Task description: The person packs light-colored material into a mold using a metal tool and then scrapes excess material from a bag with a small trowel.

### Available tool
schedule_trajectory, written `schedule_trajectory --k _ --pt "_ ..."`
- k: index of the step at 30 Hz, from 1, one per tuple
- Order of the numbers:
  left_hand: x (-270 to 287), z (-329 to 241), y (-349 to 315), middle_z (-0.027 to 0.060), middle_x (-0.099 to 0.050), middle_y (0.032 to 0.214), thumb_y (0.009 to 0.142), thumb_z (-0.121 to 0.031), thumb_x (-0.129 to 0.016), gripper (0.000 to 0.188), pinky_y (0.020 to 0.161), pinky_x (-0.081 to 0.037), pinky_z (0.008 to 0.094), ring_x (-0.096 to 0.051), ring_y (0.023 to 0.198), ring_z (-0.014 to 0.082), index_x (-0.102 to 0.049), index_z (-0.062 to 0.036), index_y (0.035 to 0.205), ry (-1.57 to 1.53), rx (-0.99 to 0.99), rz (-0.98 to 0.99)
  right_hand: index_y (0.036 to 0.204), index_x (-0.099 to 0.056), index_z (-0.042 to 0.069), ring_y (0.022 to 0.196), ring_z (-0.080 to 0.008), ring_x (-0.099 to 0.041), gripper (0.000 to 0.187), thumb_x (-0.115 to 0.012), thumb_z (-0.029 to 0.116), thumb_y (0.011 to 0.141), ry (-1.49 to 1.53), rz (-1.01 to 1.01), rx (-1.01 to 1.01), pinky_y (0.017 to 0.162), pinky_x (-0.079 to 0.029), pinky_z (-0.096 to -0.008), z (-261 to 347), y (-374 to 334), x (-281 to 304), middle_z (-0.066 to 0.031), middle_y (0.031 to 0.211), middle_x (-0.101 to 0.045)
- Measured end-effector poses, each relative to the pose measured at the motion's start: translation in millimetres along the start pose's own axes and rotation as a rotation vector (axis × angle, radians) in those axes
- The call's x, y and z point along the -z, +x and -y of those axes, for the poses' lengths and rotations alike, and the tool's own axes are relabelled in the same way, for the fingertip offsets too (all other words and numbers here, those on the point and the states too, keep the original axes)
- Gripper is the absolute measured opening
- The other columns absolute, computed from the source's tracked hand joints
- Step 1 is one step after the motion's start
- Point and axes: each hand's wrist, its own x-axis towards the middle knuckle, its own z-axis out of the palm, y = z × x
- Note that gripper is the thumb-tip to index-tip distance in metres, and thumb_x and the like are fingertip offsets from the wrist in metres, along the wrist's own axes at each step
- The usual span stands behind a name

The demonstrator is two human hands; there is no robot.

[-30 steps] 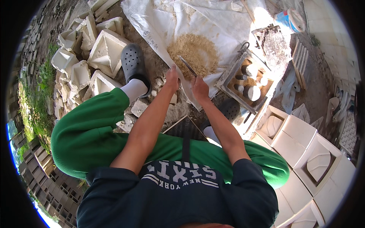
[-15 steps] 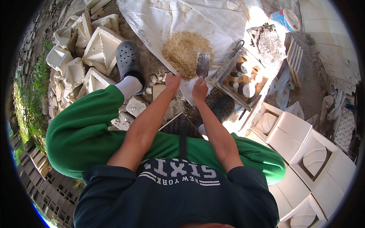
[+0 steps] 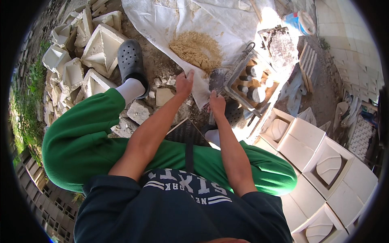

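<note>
My left hand (image 3: 184, 82) is closed on the near edge of a white woven plastic sheet (image 3: 160, 30), which pulls taut toward me. A heap of damp tan sand mix (image 3: 198, 46) lies on the sheet just beyond that hand. In my right hand (image 3: 217, 103) is the handle of a trowel; its flat, grey, crusted blade (image 3: 217, 79) points away from me, beside the sheet's near corner. Right of the blade stands a metal mould box (image 3: 236, 92) with several cylinders (image 3: 256, 94) standing up from its sandy inside.
At left, broken pale block pieces (image 3: 103, 50) are piled beside my grey clog (image 3: 131, 58). Rubble (image 3: 139, 111) lies between my feet. Finished blocks with leaf-shaped insets (image 3: 302, 139) are stacked at right. A bucket (image 3: 299, 23) and a slatted piece (image 3: 308, 65) stand beyond the mould.
My right hand and the trowel have come back toward me, off the sand heap. My left hand still grips the sheet edge, and the near corner has shifted.
</note>
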Motion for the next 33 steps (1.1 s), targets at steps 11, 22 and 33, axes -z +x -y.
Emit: schedule_trajectory --k 11,22,33 --pt "17.1 33.5 39.4 0.0194 -0.061 0.105 0.088 -0.023 -0.059 0.042 0.079 -0.048 0.0401 -0.059 0.093 0.0295 -0.051 0.007 0.115 -0.486 0.604 -0.243 0.072 -0.054 -0.002 0.038 -0.0204 -0.053 0.039 -0.047 0.032 0.089 -0.19 0.229 -0.027 0.038 -0.046 -0.0351 1.8 7.6 5.5 -0.0094 0.053 -0.052" --pt "5.2 -5.4 32.6 0.0072 -0.06 0.087 0.089 -0.016 -0.054 0.024 0.075 -0.048 0.0353 -0.059 0.079 0.0226 -0.06 0.0008 0.105 -0.388 0.339 -0.1 0.071 -0.053 -0.003 0.037 -0.0201 -0.053 0.042 -0.046 0.033 0.091 0.014 0.26 -0.003 0.037 -0.043 -0.0351 -0.2 28.1 -8.2 -0.0098 0.051 -0.051" --pt "5.6 -6.1 46.7 0.0118 -0.058 0.111 0.093 -0.025 -0.05 0.043 0.087 -0.045 0.0373 -0.056 0.095 0.0246 -0.047 0.0046 0.125 -0.715 0.425 -0.048 0.097 -0.057 -0.005 0.081 -0.0442 -0.062 0.045 -0.044 0.037 0.094 -0.396 -0.262 0.213 0.073 -0.048 -0.0498 10.8 6.7 -24.0 -0.0273 0.084 -0.064"
